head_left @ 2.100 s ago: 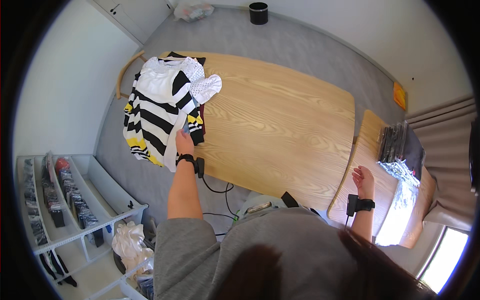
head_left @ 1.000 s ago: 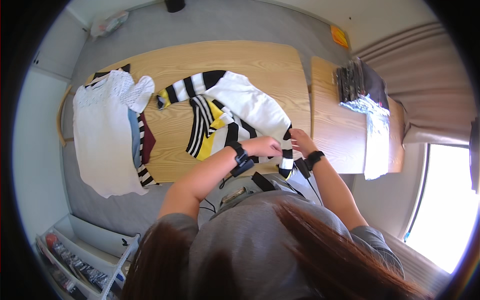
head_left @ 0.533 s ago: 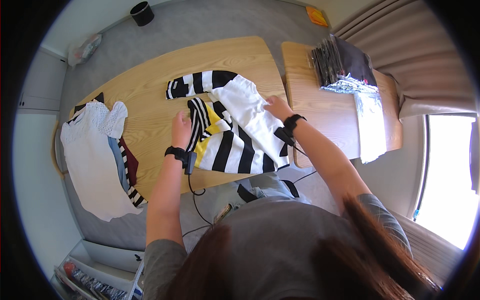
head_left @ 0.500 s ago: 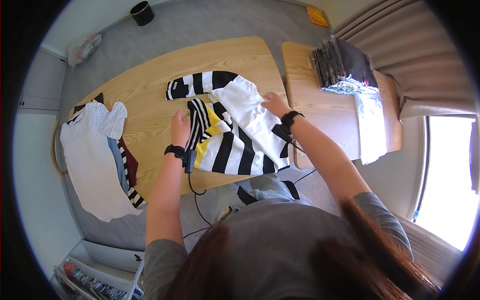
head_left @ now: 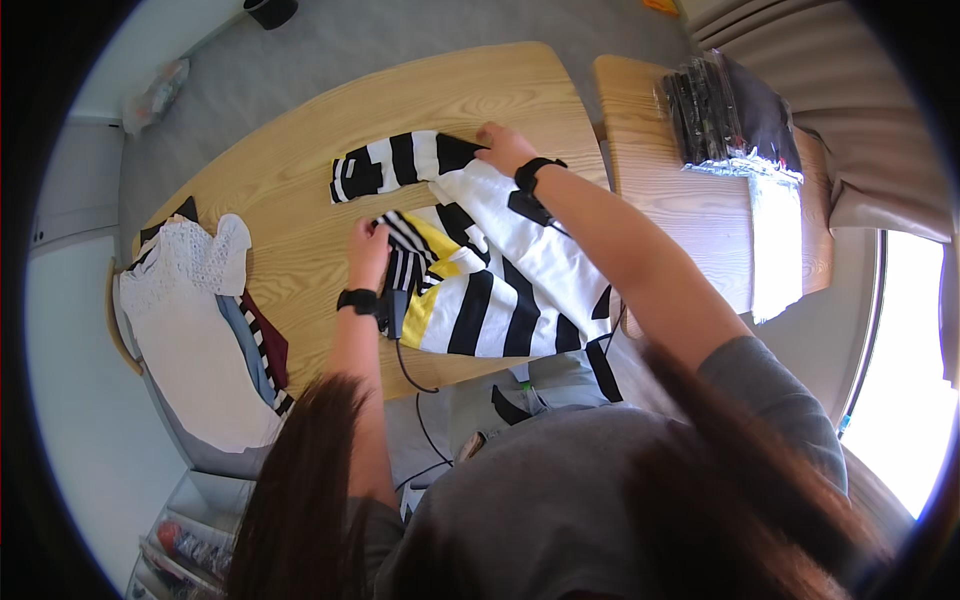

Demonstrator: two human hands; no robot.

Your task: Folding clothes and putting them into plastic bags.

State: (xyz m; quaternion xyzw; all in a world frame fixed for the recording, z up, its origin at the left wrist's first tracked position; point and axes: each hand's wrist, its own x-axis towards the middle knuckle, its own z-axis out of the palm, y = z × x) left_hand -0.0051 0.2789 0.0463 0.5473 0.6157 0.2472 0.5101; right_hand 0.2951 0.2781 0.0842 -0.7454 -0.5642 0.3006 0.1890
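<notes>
A black, white and yellow striped sweater (head_left: 520, 290) lies spread on the wooden table, one sleeve stretched left along its far side. At its left end, my left hand (head_left: 369, 254) has its fingertips closed on the narrow-striped edge, which is lifted and turned back over the yellow band. My right hand (head_left: 507, 150) is at the far edge, where the black band of the sleeve meets the white shoulder; its fingers are bent and pinch the cloth there. Each wrist wears a black band with a small cabled device.
Several garments, a white lace-topped one (head_left: 185, 320) uppermost, hang over the left end of the table (head_left: 300, 150). A second table (head_left: 640, 130) on the right bears plastic-wrapped dark packages (head_left: 735, 115) and a white sheet-like item (head_left: 775, 240). Below left stands an open drawer-like box (head_left: 205, 500).
My right hand has shifted left and away from me, from the white shoulder to the sleeve's far edge. My left hand has lifted the narrow-striped edge and folded it rightward. The view has shifted slightly.
</notes>
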